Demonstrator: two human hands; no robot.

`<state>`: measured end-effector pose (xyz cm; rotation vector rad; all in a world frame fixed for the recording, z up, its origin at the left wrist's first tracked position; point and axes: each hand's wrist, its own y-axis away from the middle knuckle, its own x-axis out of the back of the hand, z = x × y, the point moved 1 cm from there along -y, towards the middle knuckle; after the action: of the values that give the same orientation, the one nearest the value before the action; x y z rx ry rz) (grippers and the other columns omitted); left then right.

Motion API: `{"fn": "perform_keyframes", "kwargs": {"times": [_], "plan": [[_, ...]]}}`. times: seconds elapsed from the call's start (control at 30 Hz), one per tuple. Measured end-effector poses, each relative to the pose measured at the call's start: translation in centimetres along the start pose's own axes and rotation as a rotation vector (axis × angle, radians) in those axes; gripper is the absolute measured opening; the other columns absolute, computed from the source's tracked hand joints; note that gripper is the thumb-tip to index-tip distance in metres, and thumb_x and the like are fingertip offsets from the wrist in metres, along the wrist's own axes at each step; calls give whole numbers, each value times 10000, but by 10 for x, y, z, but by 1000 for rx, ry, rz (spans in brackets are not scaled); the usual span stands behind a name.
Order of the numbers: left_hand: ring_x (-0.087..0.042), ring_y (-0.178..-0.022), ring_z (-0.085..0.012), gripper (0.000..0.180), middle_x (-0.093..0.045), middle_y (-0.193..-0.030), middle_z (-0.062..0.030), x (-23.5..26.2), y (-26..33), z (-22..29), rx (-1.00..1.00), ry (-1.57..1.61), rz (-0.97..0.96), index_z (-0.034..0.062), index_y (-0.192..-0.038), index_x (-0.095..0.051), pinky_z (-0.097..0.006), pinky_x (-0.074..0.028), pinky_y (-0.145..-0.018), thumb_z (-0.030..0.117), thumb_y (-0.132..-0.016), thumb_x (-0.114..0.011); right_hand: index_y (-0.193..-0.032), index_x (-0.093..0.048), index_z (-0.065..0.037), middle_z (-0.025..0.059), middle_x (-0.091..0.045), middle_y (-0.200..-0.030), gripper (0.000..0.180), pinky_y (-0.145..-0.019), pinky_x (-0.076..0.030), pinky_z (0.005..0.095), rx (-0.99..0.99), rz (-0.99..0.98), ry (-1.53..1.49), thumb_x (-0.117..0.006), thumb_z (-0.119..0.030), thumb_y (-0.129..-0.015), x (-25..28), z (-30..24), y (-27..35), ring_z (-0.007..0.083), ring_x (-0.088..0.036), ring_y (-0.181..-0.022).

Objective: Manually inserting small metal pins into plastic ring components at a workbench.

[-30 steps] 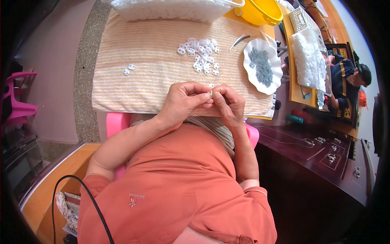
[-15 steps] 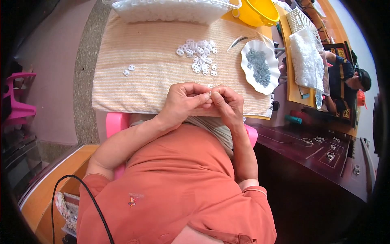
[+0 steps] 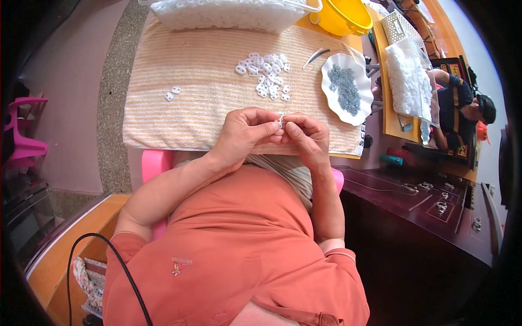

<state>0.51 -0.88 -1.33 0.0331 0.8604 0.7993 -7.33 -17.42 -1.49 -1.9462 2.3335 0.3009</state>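
Near the front edge of the towel-covered table, my left hand [image 3: 242, 135] pinches a small white plastic piece [image 3: 280, 119] between thumb and fingers. My right hand [image 3: 310, 140] meets it there, thumb and forefinger closed together; whatever is in that pinch is too small to make out. Beyond the hands lies a loose pile of white oval pieces with two holes each [image 3: 265, 73]. Two similar white pieces [image 3: 173, 93] sit apart at the left. To the right, a white scalloped plate [image 3: 329, 103] holds many tiny grey parts [image 3: 348, 92].
A clear tub of white pieces [image 3: 228, 19] stands at the far edge beside a yellow basin [image 3: 345, 19]. A thin dark curved tool [image 3: 319, 56] lies near the plate. Farther right, another person [image 3: 462, 103] sits by a bag of white pieces [image 3: 408, 81].
My right hand has drawn slightly to the right of my left, and more of the white piece shows between the fingertips. The pile and plate stay put.
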Motion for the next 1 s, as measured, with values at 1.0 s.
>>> {"fn": "perform_keyframes", "kwargs": {"times": [1.0], "plan": [[-661,-819,-144,129,-665,-923,-97,-5,7,5,25,36,59,-28,-995,-614,-266,-578,-751,3,-871,-631,-934,-660,3,124,-653,-829,134,-588,-488,304,206,185,945,-678,-52,-812,2,-38,-44,201,-617,-632]]}}
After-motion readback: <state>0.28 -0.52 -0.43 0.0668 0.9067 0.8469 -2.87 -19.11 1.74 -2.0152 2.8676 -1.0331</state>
